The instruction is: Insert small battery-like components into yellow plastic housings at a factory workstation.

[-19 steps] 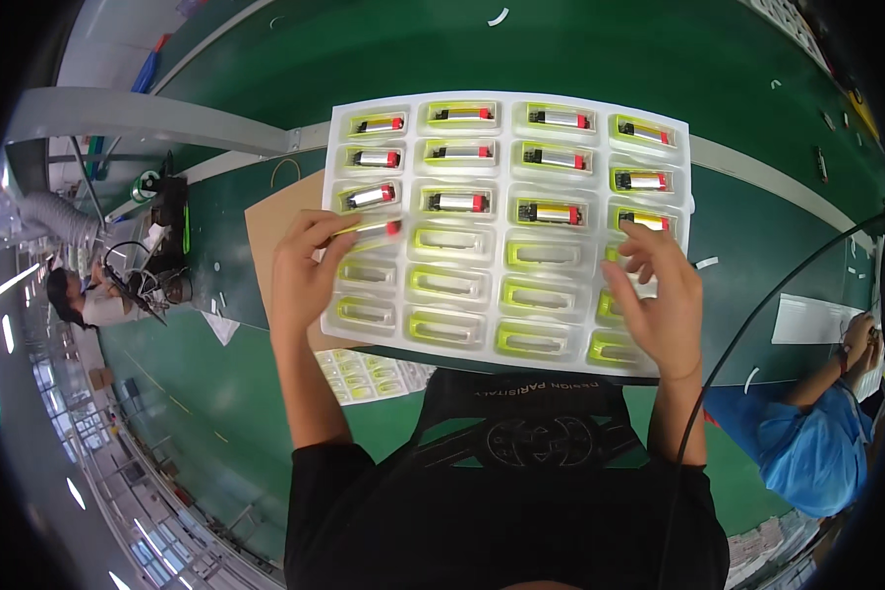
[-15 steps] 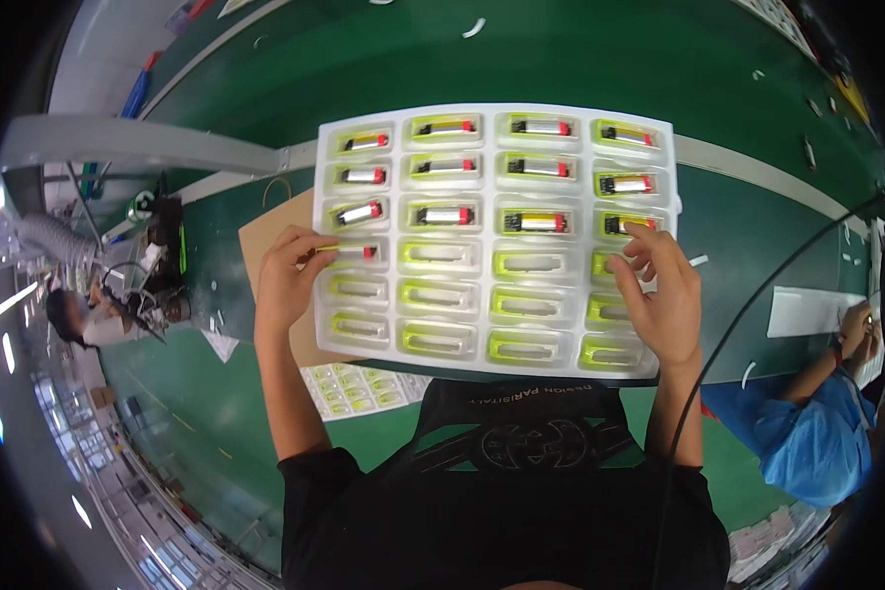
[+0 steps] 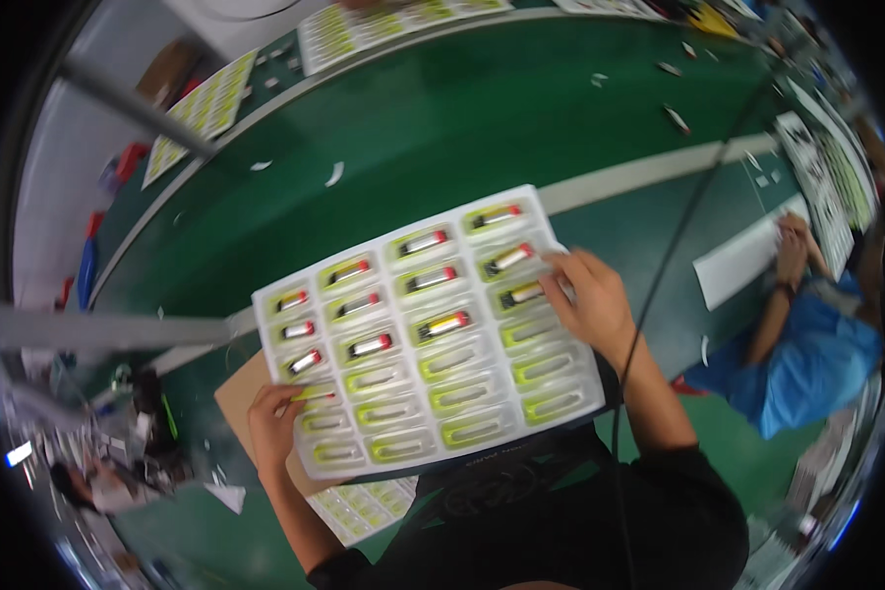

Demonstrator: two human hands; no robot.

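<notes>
A white plastic tray (image 3: 393, 438) with clear yellow-green pockets lies tilted in front of me. Its far rows hold small silver battery cells (image 3: 372, 345) with red and black ends; the near pockets hold no cells. At the left edge, the thumb and fingers of my left hand (image 3: 273, 425) pinch a thin yellow cell with a red tip (image 3: 317, 395) at its pocket. My right hand (image 3: 595, 305) reaches over the right edge, fingers curled at the end of another battery cell (image 3: 521, 294). Blur and the fingers hide part of that contact.
Brown cardboard (image 3: 238, 395) sticks out under the tray's left side. Another pocketed tray (image 3: 364, 506) lies below. More trays (image 3: 202, 108) stand beyond the green surface. A black cable (image 3: 674, 231) hangs by my right arm. To the right, a person in blue (image 3: 806, 339) works beside a white sheet (image 3: 739, 261).
The whole view has tilted, so the tray now slants up to the right and sits lower. My right hand has shifted slightly toward the tray's far side; my left hand stays at the same pocket.
</notes>
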